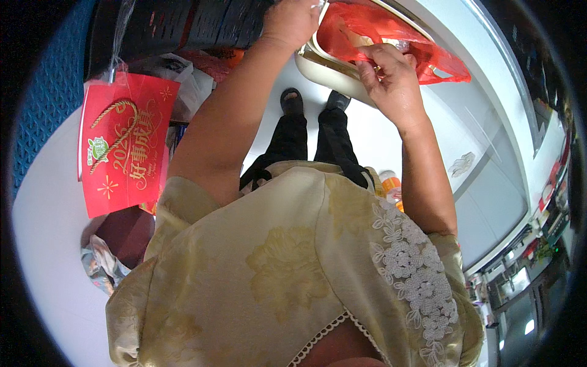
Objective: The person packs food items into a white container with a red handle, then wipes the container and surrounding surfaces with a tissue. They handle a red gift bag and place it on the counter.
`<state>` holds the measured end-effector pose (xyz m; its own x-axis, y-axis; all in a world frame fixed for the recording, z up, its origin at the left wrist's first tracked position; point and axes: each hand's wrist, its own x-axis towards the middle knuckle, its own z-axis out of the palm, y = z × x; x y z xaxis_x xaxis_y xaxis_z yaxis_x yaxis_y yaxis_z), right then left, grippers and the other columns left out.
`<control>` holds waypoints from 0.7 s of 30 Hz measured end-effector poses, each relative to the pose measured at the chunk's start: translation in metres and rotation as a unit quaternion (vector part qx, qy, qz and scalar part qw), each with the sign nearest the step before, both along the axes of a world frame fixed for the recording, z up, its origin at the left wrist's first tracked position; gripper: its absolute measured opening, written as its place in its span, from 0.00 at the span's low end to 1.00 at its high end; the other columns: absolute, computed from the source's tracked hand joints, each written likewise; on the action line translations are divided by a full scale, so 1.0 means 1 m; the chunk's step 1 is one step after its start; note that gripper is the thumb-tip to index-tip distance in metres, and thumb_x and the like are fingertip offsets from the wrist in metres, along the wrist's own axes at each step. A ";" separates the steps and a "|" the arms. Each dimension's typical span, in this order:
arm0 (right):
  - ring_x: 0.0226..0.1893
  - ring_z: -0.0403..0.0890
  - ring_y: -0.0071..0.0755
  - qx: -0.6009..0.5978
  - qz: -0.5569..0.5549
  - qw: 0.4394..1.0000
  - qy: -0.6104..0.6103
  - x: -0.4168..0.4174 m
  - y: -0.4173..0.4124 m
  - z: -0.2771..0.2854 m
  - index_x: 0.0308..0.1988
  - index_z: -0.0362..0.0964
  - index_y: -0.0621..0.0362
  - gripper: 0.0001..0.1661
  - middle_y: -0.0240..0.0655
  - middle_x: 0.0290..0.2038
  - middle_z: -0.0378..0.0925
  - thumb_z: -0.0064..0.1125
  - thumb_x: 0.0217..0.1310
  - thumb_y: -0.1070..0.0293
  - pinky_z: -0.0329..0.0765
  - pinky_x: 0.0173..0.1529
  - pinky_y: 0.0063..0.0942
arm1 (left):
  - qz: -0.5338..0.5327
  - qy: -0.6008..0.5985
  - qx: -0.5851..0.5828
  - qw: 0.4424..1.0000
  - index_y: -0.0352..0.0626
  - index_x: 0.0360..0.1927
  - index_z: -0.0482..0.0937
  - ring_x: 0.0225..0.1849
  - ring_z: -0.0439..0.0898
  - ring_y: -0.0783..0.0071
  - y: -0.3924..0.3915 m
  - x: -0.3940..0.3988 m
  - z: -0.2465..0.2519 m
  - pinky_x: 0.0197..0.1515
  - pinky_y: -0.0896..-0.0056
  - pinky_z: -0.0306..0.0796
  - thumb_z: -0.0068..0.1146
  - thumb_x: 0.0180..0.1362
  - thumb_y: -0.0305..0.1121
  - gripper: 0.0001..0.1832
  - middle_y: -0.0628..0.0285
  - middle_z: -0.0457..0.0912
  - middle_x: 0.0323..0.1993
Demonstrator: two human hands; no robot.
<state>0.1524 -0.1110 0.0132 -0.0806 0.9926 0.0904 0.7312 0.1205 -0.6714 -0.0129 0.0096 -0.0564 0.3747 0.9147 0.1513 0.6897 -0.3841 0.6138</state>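
At the top of the view, a cream plastic bin (330,81) with a rounded rim stands above the floor level of my feet, lined with a red plastic bag (353,20) that hangs over its right side. My right hand (387,75) pinches the near edge of this bag between thumb and fingers. Something pale and crumpled lies inside the bag. My left hand (293,23) is at the bin's left end, its fingers curled by the rim and partly cut off by the picture's top edge; whether it grips anything is unclear.
A red paper gift bag (128,147) with a gold cord handle hangs at the left. Behind it are a whitish plastic bag (183,82) and a dark ribbed surface (211,23). A white curved edge (504,69) runs down the right. Bottles with orange labels (391,186) stand beside my legs.
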 end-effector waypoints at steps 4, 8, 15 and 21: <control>0.30 0.75 0.35 -0.003 -0.003 1.000 0.010 0.001 -0.005 -0.003 0.39 0.74 0.64 0.10 0.38 0.32 0.75 0.57 0.54 0.72 0.71 0.35 0.25 | 0.034 -0.031 0.045 0.998 0.38 0.29 0.72 0.34 0.75 0.44 0.007 0.011 -0.004 0.36 0.51 0.70 0.55 0.48 0.28 0.06 0.48 0.74 0.31; 0.30 0.75 0.35 -0.022 -0.001 1.000 0.013 0.002 -0.007 -0.005 0.40 0.74 0.65 0.11 0.39 0.32 0.75 0.57 0.55 0.73 0.72 0.37 0.25 | 0.121 -0.026 -0.042 0.991 0.36 0.28 0.73 0.34 0.76 0.44 0.013 0.018 -0.011 0.39 0.52 0.70 0.56 0.46 0.30 0.08 0.45 0.76 0.29; 0.28 0.77 0.33 -0.038 -0.016 0.999 0.028 0.000 -0.008 0.005 0.40 0.75 0.61 0.11 0.38 0.31 0.76 0.58 0.56 0.69 0.74 0.33 0.25 | 0.151 0.056 -0.181 0.970 0.34 0.31 0.75 0.43 0.77 0.46 0.032 0.019 -0.017 0.47 0.56 0.70 0.55 0.44 0.35 0.14 0.41 0.79 0.34; 0.28 0.79 0.33 0.000 -0.010 1.000 -0.021 0.009 -0.005 -0.004 0.41 0.75 0.60 0.13 0.38 0.32 0.76 0.57 0.57 0.67 0.76 0.34 0.25 | 0.088 0.091 -0.206 0.970 0.32 0.35 0.76 0.44 0.77 0.47 0.024 0.017 0.007 0.47 0.56 0.70 0.60 0.43 0.40 0.20 0.39 0.78 0.37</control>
<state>0.1610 -0.1165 0.0097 -0.0649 0.9941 0.0864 0.7611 0.1053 -0.6400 0.0040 0.0331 -0.0491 0.1925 0.9358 -0.2952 0.8337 0.0027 0.5522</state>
